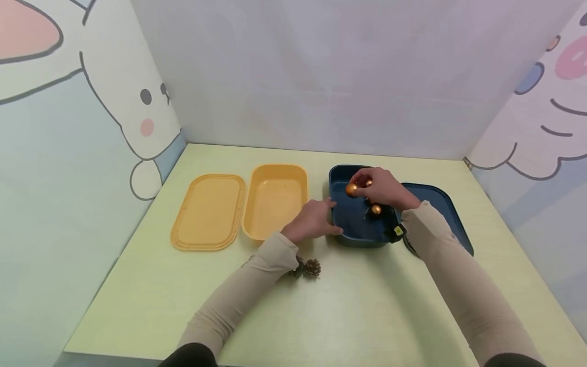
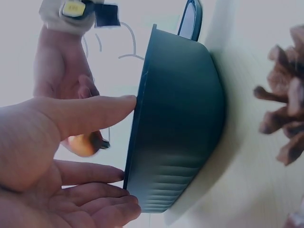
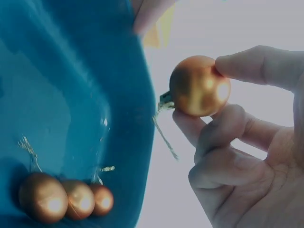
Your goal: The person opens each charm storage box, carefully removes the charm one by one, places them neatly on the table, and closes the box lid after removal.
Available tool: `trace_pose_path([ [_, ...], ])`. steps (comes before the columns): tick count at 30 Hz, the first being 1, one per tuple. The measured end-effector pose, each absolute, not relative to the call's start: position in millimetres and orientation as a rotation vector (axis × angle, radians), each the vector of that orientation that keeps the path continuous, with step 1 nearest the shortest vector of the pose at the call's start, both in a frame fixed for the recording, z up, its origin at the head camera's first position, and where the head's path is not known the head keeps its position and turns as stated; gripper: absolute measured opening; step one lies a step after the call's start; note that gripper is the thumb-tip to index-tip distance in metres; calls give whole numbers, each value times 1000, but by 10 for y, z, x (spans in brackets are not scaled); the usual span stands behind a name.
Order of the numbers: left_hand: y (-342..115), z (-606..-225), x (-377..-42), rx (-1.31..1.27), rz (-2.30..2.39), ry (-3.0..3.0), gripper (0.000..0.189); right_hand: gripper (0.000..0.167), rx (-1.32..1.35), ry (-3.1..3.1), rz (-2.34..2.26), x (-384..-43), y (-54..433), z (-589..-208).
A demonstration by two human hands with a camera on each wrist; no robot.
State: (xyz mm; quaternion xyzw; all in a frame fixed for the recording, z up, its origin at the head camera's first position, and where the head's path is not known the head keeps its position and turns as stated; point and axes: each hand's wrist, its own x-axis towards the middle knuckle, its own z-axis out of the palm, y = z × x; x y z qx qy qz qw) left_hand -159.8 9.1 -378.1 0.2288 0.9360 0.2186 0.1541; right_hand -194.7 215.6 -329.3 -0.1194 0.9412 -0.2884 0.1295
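Observation:
Above the dark blue box [image 1: 350,221], my right hand [image 1: 384,188] pinches a shiny copper-gold Christmas ball [image 3: 199,85] between thumb and fingers. A metal cap and a loose string show on that ball. Three similar balls [image 3: 42,197] lie in a row inside the box, with strings attached. My left hand [image 1: 314,220] touches the box's left rim, its thumb and fingers extended and spread along the edge. In the left wrist view the box wall [image 2: 178,109] stands just beyond these fingertips.
Left of the blue box stands a yellow box [image 1: 275,201], with a yellow lid [image 1: 208,211] flat beside it. A dark blue lid [image 1: 440,204] lies at the right, partly under my right forearm. Pine cones [image 1: 313,268] lie in front, partly hidden by my left sleeve.

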Motion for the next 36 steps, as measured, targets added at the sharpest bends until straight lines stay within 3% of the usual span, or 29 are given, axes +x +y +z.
trace_pose_path([
  [5,95,-3792,-1608,648,635,2673,80,25,-399,2674,-984,-1732,2193,-3254],
  [12,85,-3816,-1608,672,615,2677,81,36,-458,2574,-1119,-1476,2222,-3298],
  [22,82,-3796,-1605,677,648,2683,81,24,-738,2552,-1131,-1137,2175,-3436],
  [36,79,-3806,-1626,704,623,2687,80,34,-851,2640,-1041,-860,2024,-3655],
])
